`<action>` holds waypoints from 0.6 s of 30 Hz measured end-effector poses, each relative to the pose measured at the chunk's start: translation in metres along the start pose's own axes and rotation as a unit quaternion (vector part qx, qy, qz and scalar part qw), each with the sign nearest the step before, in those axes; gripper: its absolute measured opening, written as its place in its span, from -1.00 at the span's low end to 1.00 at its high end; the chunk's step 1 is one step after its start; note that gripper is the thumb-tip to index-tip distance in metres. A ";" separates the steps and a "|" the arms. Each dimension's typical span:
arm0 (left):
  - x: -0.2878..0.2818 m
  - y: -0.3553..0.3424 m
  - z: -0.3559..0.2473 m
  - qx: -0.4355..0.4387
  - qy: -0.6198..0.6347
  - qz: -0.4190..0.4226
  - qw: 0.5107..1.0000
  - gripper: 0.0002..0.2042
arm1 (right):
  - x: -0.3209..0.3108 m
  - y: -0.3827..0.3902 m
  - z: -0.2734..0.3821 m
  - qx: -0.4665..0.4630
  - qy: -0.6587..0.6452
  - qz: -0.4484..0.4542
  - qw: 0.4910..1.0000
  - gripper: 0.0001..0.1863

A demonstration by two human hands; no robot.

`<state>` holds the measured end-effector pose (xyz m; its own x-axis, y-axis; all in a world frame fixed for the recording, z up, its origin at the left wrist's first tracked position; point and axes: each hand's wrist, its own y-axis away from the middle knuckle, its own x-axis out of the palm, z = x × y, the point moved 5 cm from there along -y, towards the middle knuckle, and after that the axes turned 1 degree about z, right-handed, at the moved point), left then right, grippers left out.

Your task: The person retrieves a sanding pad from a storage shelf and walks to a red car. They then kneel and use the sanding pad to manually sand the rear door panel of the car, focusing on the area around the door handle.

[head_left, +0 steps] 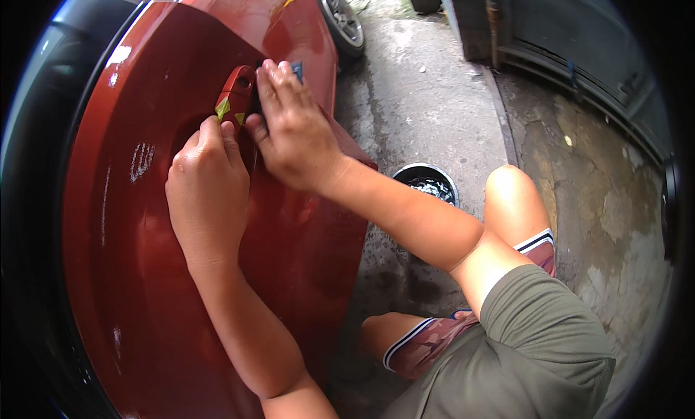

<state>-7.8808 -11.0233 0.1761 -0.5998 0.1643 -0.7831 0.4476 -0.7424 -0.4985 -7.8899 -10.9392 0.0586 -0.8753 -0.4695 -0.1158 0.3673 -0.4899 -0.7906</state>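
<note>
A glossy red car door (289, 267) stands along my left side, with a red door handle (236, 83) on its upper part. Two small yellow-green pieces, like tape, stick to the handle. My left hand (207, 184) pinches with finger and thumb at the lower end of the larger yellow-green piece (223, 108). Just right of the handle, my right hand (293, 126) lies with fingers stretched and close together. A dark blue piece (297, 71) shows from under those fingers, pressed toward the door; most of it is hidden, so its kind is unclear.
A dark round bucket (455, 185) with water in it stands on the concrete floor (427, 100) beside the door. Further off are a car wheel (342, 19) and a grey metal gate (572, 43). My bent knees (515, 202) are close to the bucket.
</note>
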 end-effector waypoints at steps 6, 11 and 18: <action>-0.002 0.004 0.006 -0.004 0.009 -0.017 1.000 -0.73 | 0.009 0.005 0.016 0.008 0.056 0.002 0.998 -0.24; -0.004 0.007 0.002 -0.016 0.010 -0.015 1.000 -0.71 | 0.005 0.047 0.039 0.008 0.043 0.063 0.997 -0.24; -0.009 0.011 -0.001 -0.028 0.002 -0.016 0.999 -0.72 | -0.002 0.050 0.048 0.009 0.051 0.079 0.996 -0.25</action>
<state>-7.8697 -11.0323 0.1777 -0.6115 0.1896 -0.7682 0.4652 -0.6992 -0.5429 -7.8546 -10.9975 0.0481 -0.8338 -0.4645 -0.2984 0.5070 -0.4301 -0.7470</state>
